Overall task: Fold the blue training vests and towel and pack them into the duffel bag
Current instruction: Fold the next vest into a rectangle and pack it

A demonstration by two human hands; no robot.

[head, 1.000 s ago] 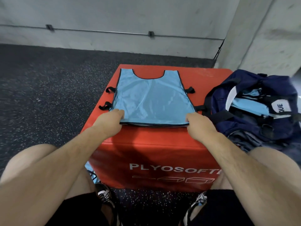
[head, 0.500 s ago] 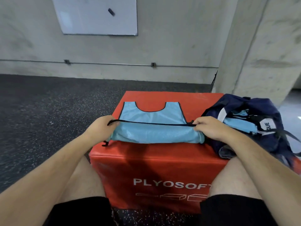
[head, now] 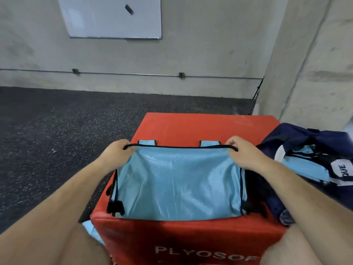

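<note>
L hand (head: 114,155), R hand (head: 241,154) pinching vest (head: 177,182) hem, plyo box (head: 191,127)

Two hands gripping one blue vest (head: 177,184): left hand (head: 114,155), right hand (head: 242,155). One red box (head: 191,129) sitting under it. One navy duffel bag (head: 305,136) sitting beside it, blue fabric (head: 305,167) showing inside, pieces not countable. One blue scrap (head: 88,228) showing on floor (head: 57,121). One whiteboard (head: 107,16) hanging; two pipe clips (head: 75,71) holding one pipe (head: 129,74).
</note>
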